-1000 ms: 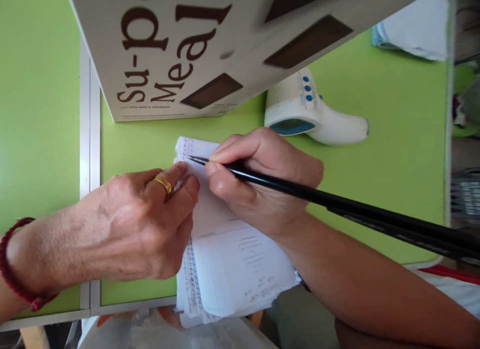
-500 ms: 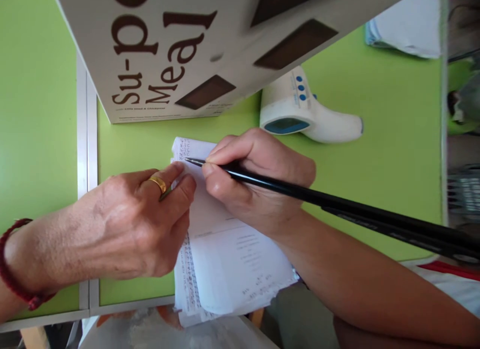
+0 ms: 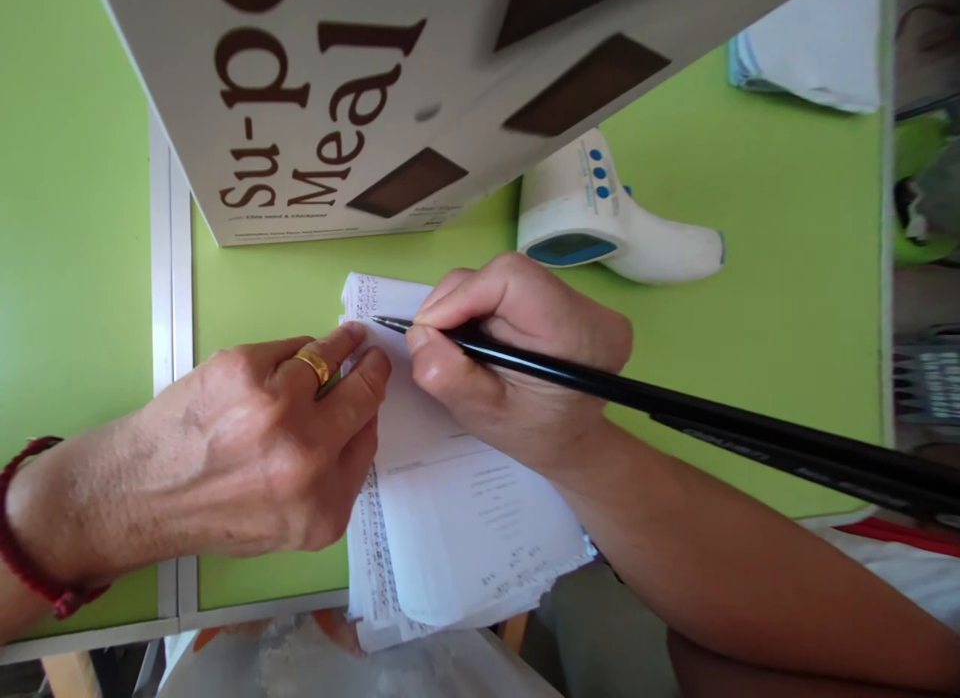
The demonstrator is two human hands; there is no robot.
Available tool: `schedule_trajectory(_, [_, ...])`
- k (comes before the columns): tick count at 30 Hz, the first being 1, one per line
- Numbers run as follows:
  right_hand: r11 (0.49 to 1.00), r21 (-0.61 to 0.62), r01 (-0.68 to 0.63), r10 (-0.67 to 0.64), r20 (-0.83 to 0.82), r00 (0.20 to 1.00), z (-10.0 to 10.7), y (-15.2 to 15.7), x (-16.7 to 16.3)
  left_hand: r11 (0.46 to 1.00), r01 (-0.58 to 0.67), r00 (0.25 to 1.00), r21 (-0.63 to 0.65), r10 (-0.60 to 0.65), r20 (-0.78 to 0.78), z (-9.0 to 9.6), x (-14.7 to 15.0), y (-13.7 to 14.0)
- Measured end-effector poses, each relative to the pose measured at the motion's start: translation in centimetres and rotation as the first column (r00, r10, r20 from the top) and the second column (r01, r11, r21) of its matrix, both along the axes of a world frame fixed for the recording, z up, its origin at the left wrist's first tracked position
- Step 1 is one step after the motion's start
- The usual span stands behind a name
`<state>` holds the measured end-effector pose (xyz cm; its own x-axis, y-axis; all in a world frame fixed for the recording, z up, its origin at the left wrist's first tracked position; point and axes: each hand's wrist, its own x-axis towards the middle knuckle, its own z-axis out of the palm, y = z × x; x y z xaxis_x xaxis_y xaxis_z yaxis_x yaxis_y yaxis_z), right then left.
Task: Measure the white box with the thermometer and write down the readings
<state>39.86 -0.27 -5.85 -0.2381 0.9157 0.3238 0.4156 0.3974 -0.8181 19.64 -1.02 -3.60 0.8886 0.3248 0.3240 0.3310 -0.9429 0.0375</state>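
My right hand pinches a black pen with a metal tip. The tip rests at the upper left of a stack of folded white papers, beside rows of small handwriting. From the left comes my left hand, wearing a gold ring and a dark red wrist cord. Its fingers are bent and held together on the papers' left edge, close to the pen tip. Some of those fingers are hidden beneath the hand. Print and handwriting show on the lower part of the papers, which hang past the table edge.
A large white box lettered "Su-per Meal" stands just beyond the papers. To its right lies a white infrared thermometer with blue buttons. Folded white material sits at the upper right of the green table. Metal strips cross the table's left side.
The view has shifted very slightly. Both hands, the pen and the papers stay in nearly the same places.
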Motion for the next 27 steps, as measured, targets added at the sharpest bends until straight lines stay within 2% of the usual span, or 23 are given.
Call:
schedule_trajectory(9, [0.999,0.031,0.025,-0.026,0.018,1.000,0.05,-0.20,0.38,1.000,0.002,1.000,-0.011,-0.002,0.005,-0.04,-0.09,0.00])
schedule_trajectory(21, [0.998,0.002,0.059,-0.059,0.066,0.996,0.18,-0.25,-0.09,1.000,-0.011,1.000,0.014,0.011,-0.015,-0.05,-0.09,-0.03])
schedule_trajectory(27, [0.998,0.037,0.048,-0.049,0.023,0.999,0.03,-0.17,0.26,1.000,-0.002,1.000,0.005,0.002,-0.003,0.00,-0.23,-0.06])
